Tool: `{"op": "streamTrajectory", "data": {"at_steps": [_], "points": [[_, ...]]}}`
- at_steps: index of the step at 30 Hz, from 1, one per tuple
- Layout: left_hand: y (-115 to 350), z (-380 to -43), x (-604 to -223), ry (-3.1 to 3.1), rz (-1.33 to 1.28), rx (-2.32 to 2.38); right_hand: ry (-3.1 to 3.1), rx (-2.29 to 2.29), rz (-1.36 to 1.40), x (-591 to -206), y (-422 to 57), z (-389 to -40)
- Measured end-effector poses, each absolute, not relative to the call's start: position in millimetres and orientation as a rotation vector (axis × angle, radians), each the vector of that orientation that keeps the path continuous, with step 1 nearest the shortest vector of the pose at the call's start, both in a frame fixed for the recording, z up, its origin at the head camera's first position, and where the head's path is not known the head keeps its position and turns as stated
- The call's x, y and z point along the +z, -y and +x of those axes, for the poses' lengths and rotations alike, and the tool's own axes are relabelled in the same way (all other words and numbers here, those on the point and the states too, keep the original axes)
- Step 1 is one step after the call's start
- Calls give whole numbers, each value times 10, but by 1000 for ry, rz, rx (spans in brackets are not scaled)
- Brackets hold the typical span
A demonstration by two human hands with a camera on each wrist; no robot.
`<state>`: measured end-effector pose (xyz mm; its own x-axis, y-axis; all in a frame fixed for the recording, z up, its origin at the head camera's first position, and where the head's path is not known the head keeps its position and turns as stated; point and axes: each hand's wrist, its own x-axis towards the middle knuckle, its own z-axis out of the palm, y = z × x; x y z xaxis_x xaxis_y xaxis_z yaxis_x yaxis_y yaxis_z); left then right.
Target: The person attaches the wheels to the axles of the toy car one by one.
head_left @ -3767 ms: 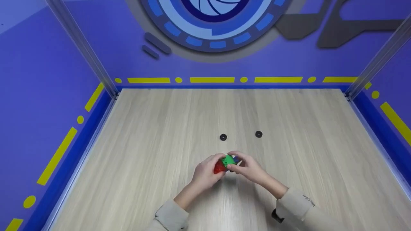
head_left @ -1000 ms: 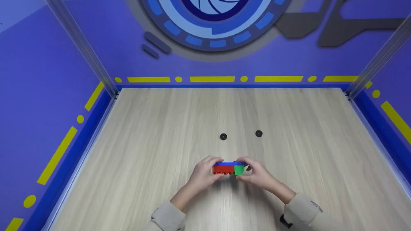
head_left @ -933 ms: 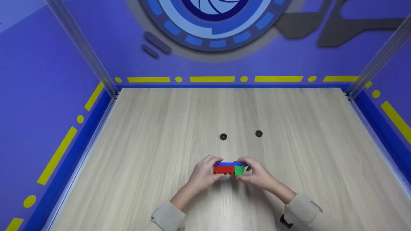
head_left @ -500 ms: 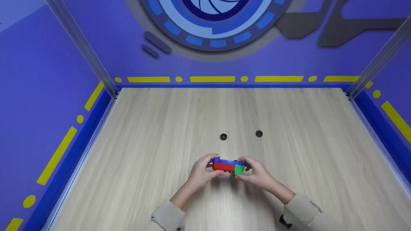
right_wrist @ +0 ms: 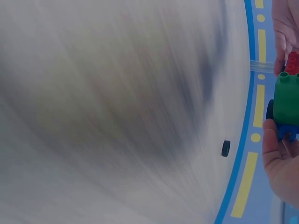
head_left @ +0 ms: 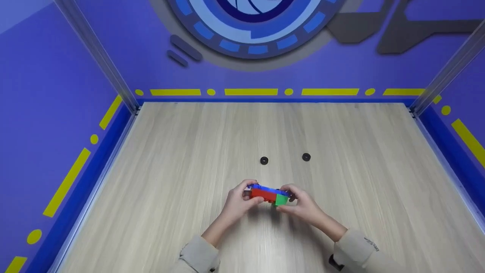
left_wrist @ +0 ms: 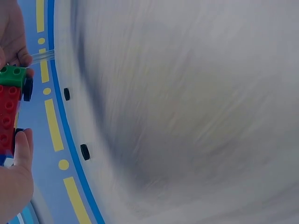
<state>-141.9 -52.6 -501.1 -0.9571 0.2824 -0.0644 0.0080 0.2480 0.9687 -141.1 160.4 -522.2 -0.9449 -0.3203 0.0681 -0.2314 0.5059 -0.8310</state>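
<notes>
We observe the left hand [head_left: 238, 201] and right hand [head_left: 302, 201] gripping opposite ends of the block vehicle [head_left: 265, 194], lower centre of frame. It slopes down rightward; one second earlier it is level.

The left wrist view's edge crops the toy [left_wrist: 8, 113] at nine o'clock, the right's at three; in both, the table [left_wrist: 187, 102] blurs.

The person's left hand [left_wrist: 16, 182] grips the red studded plastic block [left_wrist: 8, 114]; the right hand [left_wrist: 11, 35] holds the adjoining green studded plastic block [left_wrist: 11, 76], a black wheel [left_wrist: 28, 88] at its side. On the pale bench [left_wrist: 187, 93], one black disc [left_wrist: 85, 151] and a second black disc [left_wrist: 67, 94] lie apart.
</notes>
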Motion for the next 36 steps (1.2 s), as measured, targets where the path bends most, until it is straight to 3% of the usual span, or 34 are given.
{"op": "streamTrajectory", "data": {"at_steps": [7,20,36], "points": [[503,-1381,-4930,-2247,243,1836,-2656,-1472,-495,-5278,-1591,-1405],[393,-1490,-5284,-2224,172,2005,-2709,-1509,-362,-5275,-1494,-1332],[317,-1392,-5015,-2192,131,2091,-2720,-1541,-320,-5287,-1452,-1301]]}}
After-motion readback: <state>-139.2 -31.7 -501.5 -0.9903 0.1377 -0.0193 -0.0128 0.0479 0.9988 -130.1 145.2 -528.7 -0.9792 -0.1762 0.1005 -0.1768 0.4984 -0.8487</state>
